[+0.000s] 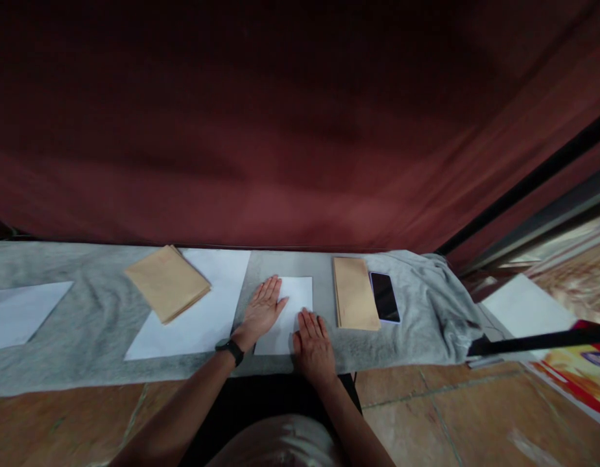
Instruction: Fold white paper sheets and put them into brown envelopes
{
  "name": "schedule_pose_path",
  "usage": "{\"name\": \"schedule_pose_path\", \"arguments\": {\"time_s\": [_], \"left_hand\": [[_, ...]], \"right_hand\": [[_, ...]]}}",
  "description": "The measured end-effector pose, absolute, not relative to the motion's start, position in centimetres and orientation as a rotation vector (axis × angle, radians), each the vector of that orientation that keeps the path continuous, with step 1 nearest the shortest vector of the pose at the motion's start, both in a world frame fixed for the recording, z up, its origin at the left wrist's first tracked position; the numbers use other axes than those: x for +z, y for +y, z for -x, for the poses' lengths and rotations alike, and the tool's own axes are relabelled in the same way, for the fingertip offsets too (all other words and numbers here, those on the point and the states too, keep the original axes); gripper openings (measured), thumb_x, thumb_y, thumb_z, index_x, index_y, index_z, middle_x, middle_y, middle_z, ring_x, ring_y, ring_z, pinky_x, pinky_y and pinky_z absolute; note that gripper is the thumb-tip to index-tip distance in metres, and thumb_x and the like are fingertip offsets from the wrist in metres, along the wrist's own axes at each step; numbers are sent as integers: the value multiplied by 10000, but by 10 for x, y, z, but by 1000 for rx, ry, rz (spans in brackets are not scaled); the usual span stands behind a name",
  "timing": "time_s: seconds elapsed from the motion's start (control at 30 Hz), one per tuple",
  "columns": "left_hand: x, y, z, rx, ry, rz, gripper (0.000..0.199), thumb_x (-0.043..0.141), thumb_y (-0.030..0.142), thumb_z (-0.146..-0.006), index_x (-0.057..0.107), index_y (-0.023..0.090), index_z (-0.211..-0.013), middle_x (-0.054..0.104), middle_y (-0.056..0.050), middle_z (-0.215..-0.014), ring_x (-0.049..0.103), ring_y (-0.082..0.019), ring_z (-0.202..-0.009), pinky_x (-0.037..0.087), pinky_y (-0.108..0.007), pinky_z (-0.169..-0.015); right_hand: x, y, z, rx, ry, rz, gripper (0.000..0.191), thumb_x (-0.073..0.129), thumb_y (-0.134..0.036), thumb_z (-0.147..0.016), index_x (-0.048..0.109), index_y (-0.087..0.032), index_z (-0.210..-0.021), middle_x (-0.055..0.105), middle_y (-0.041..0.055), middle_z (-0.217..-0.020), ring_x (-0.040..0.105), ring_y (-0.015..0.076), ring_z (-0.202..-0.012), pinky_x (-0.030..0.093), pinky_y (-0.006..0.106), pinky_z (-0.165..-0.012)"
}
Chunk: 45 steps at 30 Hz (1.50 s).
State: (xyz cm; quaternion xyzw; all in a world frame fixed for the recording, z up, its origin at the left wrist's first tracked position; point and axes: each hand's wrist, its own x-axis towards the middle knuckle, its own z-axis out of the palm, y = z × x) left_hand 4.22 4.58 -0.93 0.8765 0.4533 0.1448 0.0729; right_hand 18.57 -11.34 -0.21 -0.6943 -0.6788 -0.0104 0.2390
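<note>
A white sheet of paper [292, 290] lies in front of me on the grey cloth, apparently folded, though I cannot make out its layers. My left hand [262, 311] rests flat on its left side, fingers stretched toward the far edge and thumb apart. On the near right part of the paper lies my right hand [315, 340], fingers extended and holding nothing. A dark watch [230, 351] sits on my left wrist. To the right of the paper is a stack of brown envelopes [357, 293], with a phone [384, 297] lying beside it.
Larger white sheets [192, 334] lie to the left, with more brown envelopes [167, 283] on top. Another white sheet [30, 311] is at the far left. Grey cloth [100, 350] covers the narrow table. A dark red curtain [280, 194] hangs behind; black bars [528, 188] stand at right.
</note>
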Motion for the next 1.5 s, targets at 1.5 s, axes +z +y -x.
{"name": "schedule_pose_path", "arguments": {"time_s": [1.5], "left_hand": [[-7, -45, 9, 497, 1020, -2956, 612, 411, 521, -1029, 365, 212, -1555, 405, -98, -1605, 363, -253, -1489, 241, -479, -1233]], "right_hand": [[-25, -108, -209, -276, -1842, 1941, 543, 350, -273, -1060, 321, -93, -1571, 423, 169, -1576, 395, 277, -1461, 335, 478, -1176]]}}
